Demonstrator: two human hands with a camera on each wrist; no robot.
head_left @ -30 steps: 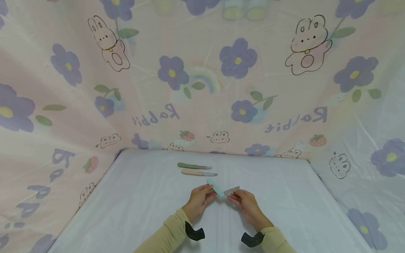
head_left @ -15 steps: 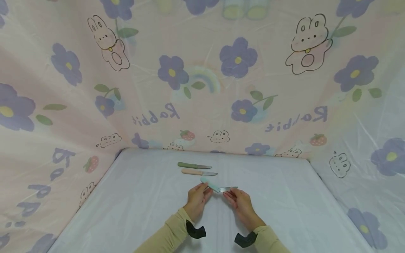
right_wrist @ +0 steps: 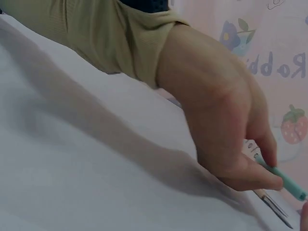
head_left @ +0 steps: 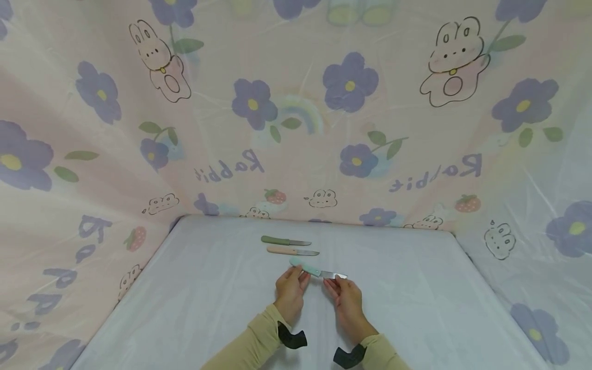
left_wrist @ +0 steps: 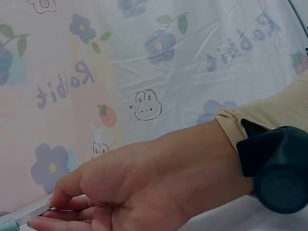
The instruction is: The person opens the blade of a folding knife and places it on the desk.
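A folding knife with a mint-green handle (head_left: pixel 310 270) is held above the white table, its blade (head_left: pixel 330 275) swung out almost in line with the handle. My left hand (head_left: pixel 290 294) pinches the handle between thumb and fingers. Thumb and fingers of my right hand (head_left: pixel 348 302) pinch the blade near its tip. The left wrist view looks across at the right hand (left_wrist: pixel 134 178) on the blade (left_wrist: pixel 34 211). In the right wrist view the left hand (right_wrist: pixel 221 115) grips the green handle (right_wrist: pixel 290 185).
Beyond the hands, two more folding knives lie side by side with blades out to the right: one olive green (head_left: pixel 276 240), one pale pink (head_left: pixel 281 250). Printed curtains (head_left: pixel 300 139) with flowers and rabbits enclose the white table (head_left: pixel 194 288) at the back and sides.
The blade has swung outward from a bent angle to nearly straight with the handle. The knife has levelled and shifted slightly left, and my right hand has moved a little left with it.
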